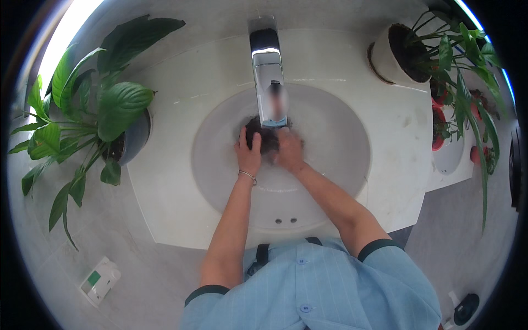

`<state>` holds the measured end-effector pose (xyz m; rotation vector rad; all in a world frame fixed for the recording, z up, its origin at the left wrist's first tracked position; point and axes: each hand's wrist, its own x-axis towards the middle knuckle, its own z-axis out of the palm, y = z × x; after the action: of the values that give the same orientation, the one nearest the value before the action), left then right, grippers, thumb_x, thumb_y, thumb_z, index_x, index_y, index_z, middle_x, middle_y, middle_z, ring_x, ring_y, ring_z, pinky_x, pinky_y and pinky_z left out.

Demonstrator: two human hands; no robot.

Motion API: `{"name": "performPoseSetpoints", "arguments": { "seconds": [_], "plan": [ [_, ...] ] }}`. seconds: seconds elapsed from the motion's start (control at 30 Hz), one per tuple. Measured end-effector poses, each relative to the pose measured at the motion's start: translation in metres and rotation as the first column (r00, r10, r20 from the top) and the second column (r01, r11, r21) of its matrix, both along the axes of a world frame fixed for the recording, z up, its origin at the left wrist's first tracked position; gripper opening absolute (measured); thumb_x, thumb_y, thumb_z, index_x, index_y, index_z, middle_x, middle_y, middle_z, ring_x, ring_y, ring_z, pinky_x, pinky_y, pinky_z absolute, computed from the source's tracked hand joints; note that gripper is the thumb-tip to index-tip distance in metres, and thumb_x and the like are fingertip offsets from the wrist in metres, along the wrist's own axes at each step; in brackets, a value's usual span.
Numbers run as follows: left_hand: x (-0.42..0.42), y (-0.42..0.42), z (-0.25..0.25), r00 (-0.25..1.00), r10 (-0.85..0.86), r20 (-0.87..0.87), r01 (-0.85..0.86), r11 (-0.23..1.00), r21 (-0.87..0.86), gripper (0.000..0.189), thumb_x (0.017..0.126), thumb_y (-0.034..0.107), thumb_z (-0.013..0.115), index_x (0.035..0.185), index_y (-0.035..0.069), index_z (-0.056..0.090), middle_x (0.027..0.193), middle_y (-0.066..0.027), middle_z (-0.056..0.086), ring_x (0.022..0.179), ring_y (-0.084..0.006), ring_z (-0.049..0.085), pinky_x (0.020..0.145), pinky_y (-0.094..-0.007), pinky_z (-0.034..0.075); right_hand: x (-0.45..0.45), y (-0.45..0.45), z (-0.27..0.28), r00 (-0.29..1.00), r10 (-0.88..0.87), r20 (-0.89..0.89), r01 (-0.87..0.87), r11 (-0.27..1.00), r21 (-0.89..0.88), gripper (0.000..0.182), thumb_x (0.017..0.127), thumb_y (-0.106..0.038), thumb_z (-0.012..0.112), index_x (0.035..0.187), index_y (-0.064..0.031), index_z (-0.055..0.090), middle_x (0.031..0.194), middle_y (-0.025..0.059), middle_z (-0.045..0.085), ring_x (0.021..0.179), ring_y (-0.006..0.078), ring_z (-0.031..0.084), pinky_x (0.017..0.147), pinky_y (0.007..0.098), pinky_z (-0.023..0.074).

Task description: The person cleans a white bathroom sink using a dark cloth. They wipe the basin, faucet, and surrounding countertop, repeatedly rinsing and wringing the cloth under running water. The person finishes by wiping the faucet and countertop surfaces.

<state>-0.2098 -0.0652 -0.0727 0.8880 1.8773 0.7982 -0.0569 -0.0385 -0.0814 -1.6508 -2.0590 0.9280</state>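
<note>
A dark, wet, soft thing [268,141], perhaps a cloth, lies in the oval washbasin [338,136] below the spout of a chrome faucet [268,74]. My left hand [248,149] rests on its left side with thumb and a finger spread over it and the other fingers hidden. On its right side is my right hand [290,149], its fingers curled against the dark thing and partly blurred. What the thing is exactly, and whether water runs over it, cannot be made out. A thin bracelet circles my left wrist.
A leafy plant in a grey-blue pot [138,138] stands left of the basin on the pale countertop [165,198]. Another plant, in a white pot [385,55], stands at the back right. Past the counter's right edge are red pots [438,132]. A white box [100,281] sits lower left.
</note>
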Motion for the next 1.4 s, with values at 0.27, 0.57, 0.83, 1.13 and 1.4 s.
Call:
{"name": "performPoseSetpoints", "arguments": {
  "seconds": [0.27, 0.57, 0.83, 1.13, 1.4],
  "plan": [
    [-0.024, 0.014, 0.07, 0.402, 0.356, 0.844, -0.107, 0.933, -0.343, 0.06, 0.09, 0.051, 0.06, 0.134, 0.011, 0.05, 0.119, -0.0147, 0.058, 0.102, -0.0329, 0.061, 0.083, -0.0445, 0.055, -0.04, -0.028, 0.138, 0.709, 0.231, -0.666, -0.271, 0.962, 0.045, 0.028, 0.063, -0.004, 0.068, 0.089, -0.0003, 0.055, 0.125, 0.0165, 0.046, 0.116, 0.0353, 0.045, 0.101, 0.0425, 0.0378],
    [0.005, -0.013, 0.051, 0.258, 0.262, 0.93, -0.331, 0.928, -0.169, 0.033, 0.092, 0.029, 0.063, 0.112, 0.003, 0.064, 0.106, -0.0079, 0.065, 0.089, -0.0198, 0.063, 0.078, -0.0326, 0.051, -0.044, -0.038, 0.104, 0.892, 0.344, -0.294, -0.172, 0.859, 0.482, 0.041, 0.059, -0.029, 0.078, 0.084, -0.0044, 0.057, 0.09, 0.0111, 0.059, 0.08, 0.0322, 0.056, 0.064, 0.0418, 0.05],
    [0.012, 0.004, 0.032, 0.38, 0.563, 0.734, -0.493, 0.794, -0.355, 0.026, 0.095, 0.026, 0.057, 0.106, 0.004, 0.065, 0.099, -0.007, 0.067, 0.093, -0.0209, 0.064, 0.083, -0.0341, 0.052, -0.025, 0.01, 0.042, 0.971, 0.027, -0.239, 0.056, 0.941, 0.333, 0.036, 0.065, -0.026, 0.077, 0.085, -0.0045, 0.057, 0.088, 0.0116, 0.061, 0.077, 0.0322, 0.06, 0.06, 0.0411, 0.0509],
    [-0.046, -0.002, -0.002, 0.972, 0.215, -0.092, -0.19, 0.956, 0.222, 0.057, 0.084, 0.016, 0.073, 0.136, 0.005, 0.052, 0.119, -0.0112, 0.057, 0.109, -0.0227, 0.055, 0.093, -0.0317, 0.045, 0.046, 0.022, 0.052, 0.855, 0.401, 0.329, -0.488, 0.837, 0.247, 0.043, 0.069, -0.028, 0.076, 0.099, -0.0014, 0.061, 0.131, 0.0173, 0.053, 0.125, 0.0336, 0.045, 0.09, 0.0531, 0.0445],
    [-0.033, -0.023, 0.012, 0.888, -0.02, -0.46, 0.082, 0.99, 0.117, 0.058, 0.081, 0.012, 0.071, 0.135, 0.011, 0.052, 0.127, -0.0187, 0.05, 0.117, -0.0364, 0.051, 0.099, -0.0431, 0.044, 0.011, 0.014, 0.028, 0.774, 0.466, 0.429, -0.577, 0.798, 0.174, 0.059, 0.081, -0.034, 0.068, 0.13, -0.0026, 0.055, 0.152, 0.016, 0.035, 0.141, 0.0338, 0.03, 0.107, 0.0524, 0.0337]
  ]
}}
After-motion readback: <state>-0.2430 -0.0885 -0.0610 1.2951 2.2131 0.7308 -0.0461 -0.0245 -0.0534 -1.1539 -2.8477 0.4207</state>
